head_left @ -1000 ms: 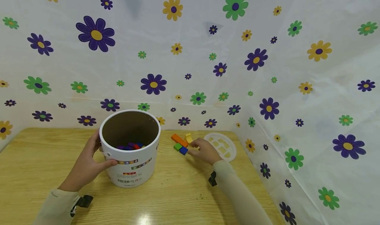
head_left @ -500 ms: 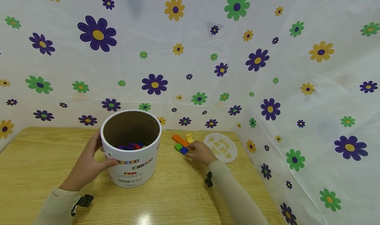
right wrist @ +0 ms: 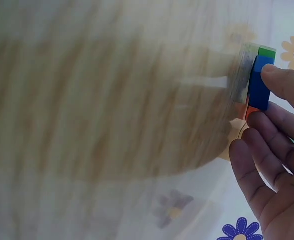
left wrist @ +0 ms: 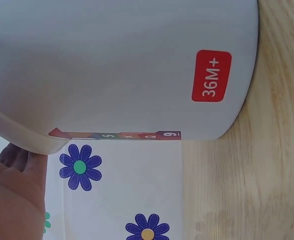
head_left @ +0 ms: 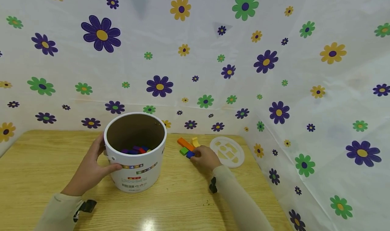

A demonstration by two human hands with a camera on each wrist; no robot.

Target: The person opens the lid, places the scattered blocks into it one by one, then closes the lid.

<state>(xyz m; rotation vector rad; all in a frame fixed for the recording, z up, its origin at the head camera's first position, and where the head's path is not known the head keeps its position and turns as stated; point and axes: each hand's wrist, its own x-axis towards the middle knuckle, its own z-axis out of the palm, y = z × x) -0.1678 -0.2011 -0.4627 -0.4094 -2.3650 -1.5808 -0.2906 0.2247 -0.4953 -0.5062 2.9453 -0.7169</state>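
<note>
A white bucket [head_left: 134,171] stands upright on the table, printed with coloured number strips and a barcode. My left hand [head_left: 91,170] holds its left side, thumb on the front and fingers behind. Inside lie several coloured blocks [head_left: 135,149], mostly purple, blue and red. To the right, my right hand [head_left: 206,157] pinches a blue block [right wrist: 259,82] between thumb and index finger, low at the tabletop. A green block [head_left: 184,151] touches or nearly touches the blue one. Just behind are a long orange block [head_left: 184,143] and a yellow curved block [head_left: 195,142].
A white oval plate with cut-out shapes [head_left: 240,157] lies right of my right hand. The wooden table [head_left: 176,200] ends at a white flowered sheet [head_left: 195,55] hanging behind and along the right side. Dark specks dot the tabletop near my right forearm.
My right hand has shifted a little left, and its thumb and finger have closed on the blue block. My left hand and the bucket keep their places. The head view has turned slightly.
</note>
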